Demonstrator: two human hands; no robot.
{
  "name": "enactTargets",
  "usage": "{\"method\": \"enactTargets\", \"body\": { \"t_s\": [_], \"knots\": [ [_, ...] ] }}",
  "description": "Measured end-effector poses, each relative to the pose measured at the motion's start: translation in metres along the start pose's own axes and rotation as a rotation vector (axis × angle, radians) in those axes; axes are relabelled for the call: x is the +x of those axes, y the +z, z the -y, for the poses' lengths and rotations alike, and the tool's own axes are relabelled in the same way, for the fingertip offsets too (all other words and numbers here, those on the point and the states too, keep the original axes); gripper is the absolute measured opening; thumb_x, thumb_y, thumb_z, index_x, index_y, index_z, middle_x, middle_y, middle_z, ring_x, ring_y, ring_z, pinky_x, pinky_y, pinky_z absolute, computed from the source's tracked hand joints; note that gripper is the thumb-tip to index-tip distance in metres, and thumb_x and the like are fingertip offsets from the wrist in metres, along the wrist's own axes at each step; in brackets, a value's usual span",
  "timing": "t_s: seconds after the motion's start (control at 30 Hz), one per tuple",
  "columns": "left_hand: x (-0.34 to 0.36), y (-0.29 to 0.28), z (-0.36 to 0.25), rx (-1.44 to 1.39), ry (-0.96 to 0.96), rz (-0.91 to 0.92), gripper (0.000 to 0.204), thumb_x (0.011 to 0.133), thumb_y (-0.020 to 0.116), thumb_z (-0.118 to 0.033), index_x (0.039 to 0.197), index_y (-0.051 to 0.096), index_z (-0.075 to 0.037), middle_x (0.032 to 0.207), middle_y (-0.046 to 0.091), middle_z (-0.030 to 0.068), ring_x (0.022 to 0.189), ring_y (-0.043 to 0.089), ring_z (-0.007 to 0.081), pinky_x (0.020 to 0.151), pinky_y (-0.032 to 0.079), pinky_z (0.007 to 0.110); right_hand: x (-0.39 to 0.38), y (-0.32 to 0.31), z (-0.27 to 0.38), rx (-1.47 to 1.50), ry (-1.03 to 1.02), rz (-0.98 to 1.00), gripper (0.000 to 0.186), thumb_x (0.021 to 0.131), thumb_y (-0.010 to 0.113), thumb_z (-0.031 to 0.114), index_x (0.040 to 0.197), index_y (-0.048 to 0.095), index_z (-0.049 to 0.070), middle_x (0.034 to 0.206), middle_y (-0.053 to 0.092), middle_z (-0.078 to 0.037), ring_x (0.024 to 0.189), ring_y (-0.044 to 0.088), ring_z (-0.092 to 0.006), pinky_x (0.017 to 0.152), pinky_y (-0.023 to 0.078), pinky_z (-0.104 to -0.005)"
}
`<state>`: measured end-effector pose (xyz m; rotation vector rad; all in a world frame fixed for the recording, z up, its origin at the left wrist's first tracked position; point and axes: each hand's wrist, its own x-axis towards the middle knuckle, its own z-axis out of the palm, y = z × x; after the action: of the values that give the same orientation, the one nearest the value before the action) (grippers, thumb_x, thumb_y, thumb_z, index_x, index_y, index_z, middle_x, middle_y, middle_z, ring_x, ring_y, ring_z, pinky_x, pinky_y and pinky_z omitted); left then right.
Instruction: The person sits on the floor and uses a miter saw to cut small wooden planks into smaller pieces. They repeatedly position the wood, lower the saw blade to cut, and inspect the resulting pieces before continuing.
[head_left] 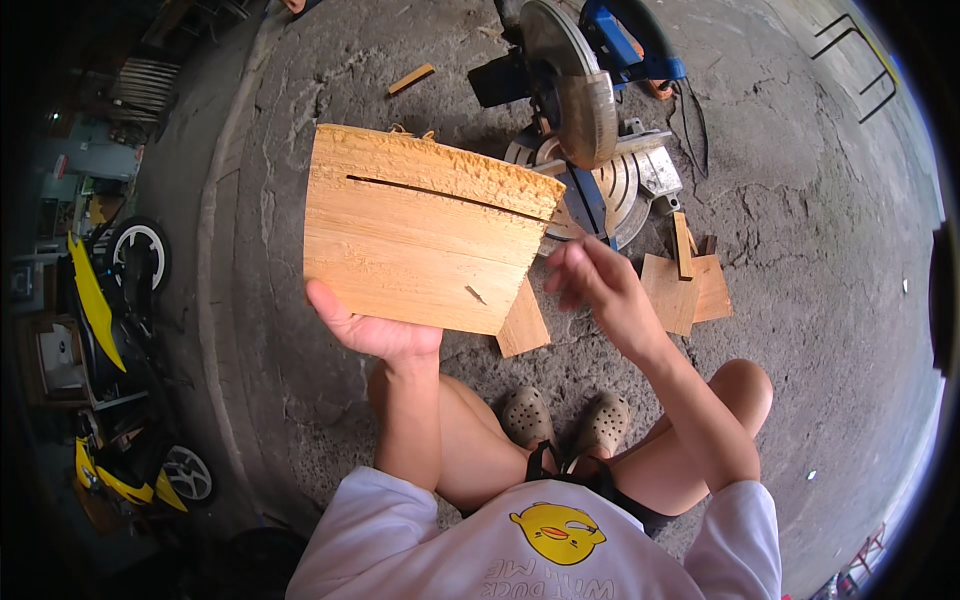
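In my left hand (380,335) is a pale wooden board (420,235), raised and tilted before me. The thumb lies along its lower left corner, and the other fingers are hidden behind it. A dark narrow slit runs across the board below its rough, splintered far edge. A small dark mark shows near the lower right corner. Just off the board's right side hovers my right hand (590,275), its fingers loosely bent and slightly blurred, with nothing visible in them. Beyond it stands a blue mitre saw (590,110) with a round blade guard.
Wood offcuts (672,295) lie on the rough concrete right of the saw, and another wood piece (523,322) sits beneath the held board. A small wood strip (411,79) lies farther off. Left, a yellow and black motorbike (95,305) stands beyond a low kerb (212,250).
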<state>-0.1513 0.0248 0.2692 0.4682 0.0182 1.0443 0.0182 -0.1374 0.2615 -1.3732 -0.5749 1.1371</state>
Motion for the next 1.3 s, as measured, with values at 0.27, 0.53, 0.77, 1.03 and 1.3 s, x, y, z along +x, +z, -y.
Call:
{"method": "enactTargets", "body": {
  "t_s": [0.27,0.53,0.77,1.03,1.3],
  "knots": [
    [0.004,0.001,0.009,0.293,-0.012,-0.235,0.067,0.093,0.047,-0.051,0.139,0.040,-0.003,0.139,0.044,0.0153,0.127,0.045,0.0296,0.103,0.040,0.047,-0.138,-0.050,-0.017,-1.418,-0.271,0.275,0.048,0.083,0.068,0.034,0.119,0.058,0.004,0.123,0.058,-0.013,0.120,0.053,-0.0318,0.102,0.041,-0.0458],
    [0.014,-0.005,0.030,0.337,-0.195,-0.289,0.062,0.094,0.049,-0.049,0.135,0.044,-0.003,0.134,0.050,0.0139,0.123,0.049,0.0280,0.101,0.042,0.044,-0.183,-0.166,-0.008,-1.852,-0.022,-0.491,0.043,0.088,0.062,0.020,0.130,0.056,0.010,0.132,0.055,-0.014,0.128,0.048,-0.0312,0.109,0.038,-0.0501],
    [0.014,-0.012,0.043,0.293,-0.339,-0.284,0.060,0.094,0.050,-0.049,0.132,0.046,-0.003,0.130,0.053,0.0125,0.120,0.051,0.0268,0.100,0.043,0.042,-0.201,-0.169,-0.020,-1.728,0.383,-0.078,0.046,0.090,0.056,0.016,0.135,0.051,0.010,0.141,0.046,-0.017,0.129,0.045,-0.0372,0.106,0.041,-0.0479],
    [0.016,-0.012,0.058,0.207,-0.458,-0.313,0.059,0.093,0.051,-0.051,0.128,0.051,-0.005,0.125,0.058,0.0103,0.114,0.056,0.0236,0.095,0.046,0.040,-0.176,-0.150,-0.024,-1.457,-0.224,0.266,0.050,0.076,0.073,0.020,0.123,0.058,0.006,0.129,0.057,-0.014,0.125,0.049,-0.0341,0.108,0.037,-0.0479],
    [0.002,-0.023,0.091,0.403,-0.706,-0.401,0.063,0.086,0.062,-0.052,0.129,0.052,-0.007,0.122,0.058,0.0100,0.111,0.058,0.0207,0.091,0.050,0.038,-0.078,-0.115,0.010,-0.680,0.049,-0.259,0.045,0.093,0.062,0.028,0.127,0.051,0.001,0.112,0.062,-0.019,0.105,0.060,-0.0332,0.089,0.048,-0.0429]
  ]
}}
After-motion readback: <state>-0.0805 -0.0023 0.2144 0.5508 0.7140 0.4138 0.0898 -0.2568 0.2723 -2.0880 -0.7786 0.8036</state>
